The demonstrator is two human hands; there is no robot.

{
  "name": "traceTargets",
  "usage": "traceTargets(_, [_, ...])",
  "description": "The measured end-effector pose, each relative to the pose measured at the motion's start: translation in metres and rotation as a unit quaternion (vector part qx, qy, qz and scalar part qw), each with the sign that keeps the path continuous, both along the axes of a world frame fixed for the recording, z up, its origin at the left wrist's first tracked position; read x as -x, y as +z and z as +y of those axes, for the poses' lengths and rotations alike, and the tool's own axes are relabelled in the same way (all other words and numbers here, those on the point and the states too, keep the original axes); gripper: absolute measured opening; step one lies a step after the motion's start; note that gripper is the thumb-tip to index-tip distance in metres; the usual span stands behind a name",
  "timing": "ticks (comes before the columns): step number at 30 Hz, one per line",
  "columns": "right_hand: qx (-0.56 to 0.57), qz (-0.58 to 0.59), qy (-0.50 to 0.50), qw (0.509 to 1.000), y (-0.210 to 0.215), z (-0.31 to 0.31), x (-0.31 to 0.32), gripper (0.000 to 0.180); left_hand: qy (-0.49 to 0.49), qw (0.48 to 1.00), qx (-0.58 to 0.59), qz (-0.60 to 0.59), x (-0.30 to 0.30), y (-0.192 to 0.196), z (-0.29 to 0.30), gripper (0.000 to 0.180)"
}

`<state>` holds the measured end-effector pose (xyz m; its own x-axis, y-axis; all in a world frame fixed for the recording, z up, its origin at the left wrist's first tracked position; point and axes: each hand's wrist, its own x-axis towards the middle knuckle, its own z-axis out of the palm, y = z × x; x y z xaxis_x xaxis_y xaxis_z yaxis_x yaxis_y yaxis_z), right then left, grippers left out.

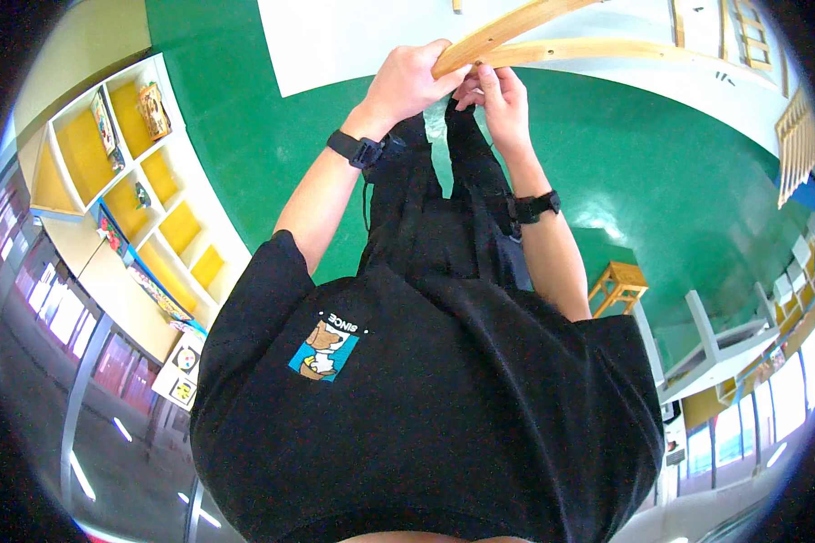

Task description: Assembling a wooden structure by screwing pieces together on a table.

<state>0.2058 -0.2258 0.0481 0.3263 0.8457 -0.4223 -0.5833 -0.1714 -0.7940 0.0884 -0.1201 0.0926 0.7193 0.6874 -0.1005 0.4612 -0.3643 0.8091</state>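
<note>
My left hand (409,83) is wrapped round the near end of a curved wooden slat (516,25), which slants up to the right. Below it a second wooden slat (598,50), with small holes along it, runs off to the right; the near ends of the two come together between my hands. My right hand (503,101) is at the end of the lower slat, thumb and fingers drawn together in a pinch. Whatever small thing those fingers may hold is too small to tell. Dark bands sit on both wrists.
A white sheet (335,45) covers the green floor (217,118) ahead, with a ladder-like wooden frame (752,36) on it. A bundle of slats (797,140) lies far right. A wooden stool (618,285) and white bench (724,348) stand right; a cubby shelf (145,158) stands left.
</note>
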Motion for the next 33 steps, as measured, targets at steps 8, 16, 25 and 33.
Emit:
traceTargets(8, [0.115, -0.027, -0.120, 0.986, 0.024, -0.005, -0.003, 0.023, -0.041, 0.997, -0.071, 0.003, 0.001, -0.013, -0.003, 0.022])
traceTargets(16, [0.175, 0.061, -0.106, 0.977, 0.074, -0.002, -0.026, 0.044, -0.056, 0.982, -0.178, -0.028, 0.000, -0.031, -0.012, 0.024])
traceTargets(25, [0.192, 0.037, -0.122, 0.973, 0.055, 0.008, -0.035, 0.021, -0.086, 0.977, -0.194, -0.017, -0.009, -0.035, -0.011, 0.031])
traceTargets(33, [0.188, 0.011, -0.125, 0.974, 0.034, -0.003, -0.031, 0.021, -0.098, 0.987, -0.117, -0.057, 0.002, -0.032, 0.011, 0.026])
